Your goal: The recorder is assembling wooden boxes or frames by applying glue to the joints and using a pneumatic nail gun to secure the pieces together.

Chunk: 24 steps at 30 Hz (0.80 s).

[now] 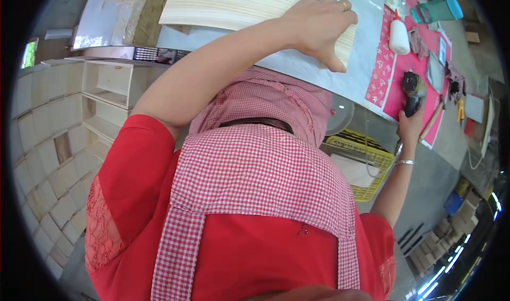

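Note:
A long pale wooden board [228, 6] with fine grain lies across the white tabletop. My left hand [319, 27] reaches over its right end, thumb at the near edge and fingers at the far edge, gripping it. A ring shows on one finger. Out to the right, my right hand [410, 124] is closed around the black handle of a cordless drill [412, 88], which is over the pink printed mat [392, 83]; whether it touches the mat I cannot tell. Beside this hand lies a hammer [433, 119] with a wooden handle.
On the mat's far part are a white squeeze bottle [399, 37] with a red tip, a teal bottle [438, 10] and a crumpled cloth [418, 43]. A yellow crate [366, 192] sits below the table's edge. Wooden cubbies [109, 83] and stacked wood blocks [48, 179] stand at left.

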Available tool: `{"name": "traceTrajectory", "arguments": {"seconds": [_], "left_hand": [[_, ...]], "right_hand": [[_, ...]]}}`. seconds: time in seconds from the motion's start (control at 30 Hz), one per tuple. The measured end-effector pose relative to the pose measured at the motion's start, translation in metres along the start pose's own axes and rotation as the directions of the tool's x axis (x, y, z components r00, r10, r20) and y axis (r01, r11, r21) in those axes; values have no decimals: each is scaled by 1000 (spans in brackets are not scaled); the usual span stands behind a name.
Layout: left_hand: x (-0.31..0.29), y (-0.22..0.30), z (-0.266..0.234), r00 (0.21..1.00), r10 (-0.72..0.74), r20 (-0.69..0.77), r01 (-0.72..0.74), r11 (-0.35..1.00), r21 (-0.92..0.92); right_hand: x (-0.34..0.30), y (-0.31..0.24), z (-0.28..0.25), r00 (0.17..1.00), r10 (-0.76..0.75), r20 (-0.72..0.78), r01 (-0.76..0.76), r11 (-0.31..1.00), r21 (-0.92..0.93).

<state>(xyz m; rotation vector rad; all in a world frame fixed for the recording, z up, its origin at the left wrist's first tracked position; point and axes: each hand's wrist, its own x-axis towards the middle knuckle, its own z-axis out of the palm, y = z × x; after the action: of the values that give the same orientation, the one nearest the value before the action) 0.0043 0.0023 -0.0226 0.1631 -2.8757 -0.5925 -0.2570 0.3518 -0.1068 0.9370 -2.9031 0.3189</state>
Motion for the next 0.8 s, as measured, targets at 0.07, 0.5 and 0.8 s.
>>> {"name": "traceTrajectory", "arguments": {"seconds": [0.07, 0.5, 0.8], "left_hand": [[-1, -1, 3, 1000, 1, -16, -1, 1000, -6], [-2, -7, 2, 996, 92, -11, -91, 993, 73], [-6, -8, 3, 995, 92, -37, -90, 995, 49]], "right_hand": [[13, -5, -14, 999, -28, -22, 28, 1000, 4], [-12, -183, -171, 883, -352, 310, 198, 879, 434], [-8, -216, -182, 782, -459, 420, 292, 867, 404]]}}
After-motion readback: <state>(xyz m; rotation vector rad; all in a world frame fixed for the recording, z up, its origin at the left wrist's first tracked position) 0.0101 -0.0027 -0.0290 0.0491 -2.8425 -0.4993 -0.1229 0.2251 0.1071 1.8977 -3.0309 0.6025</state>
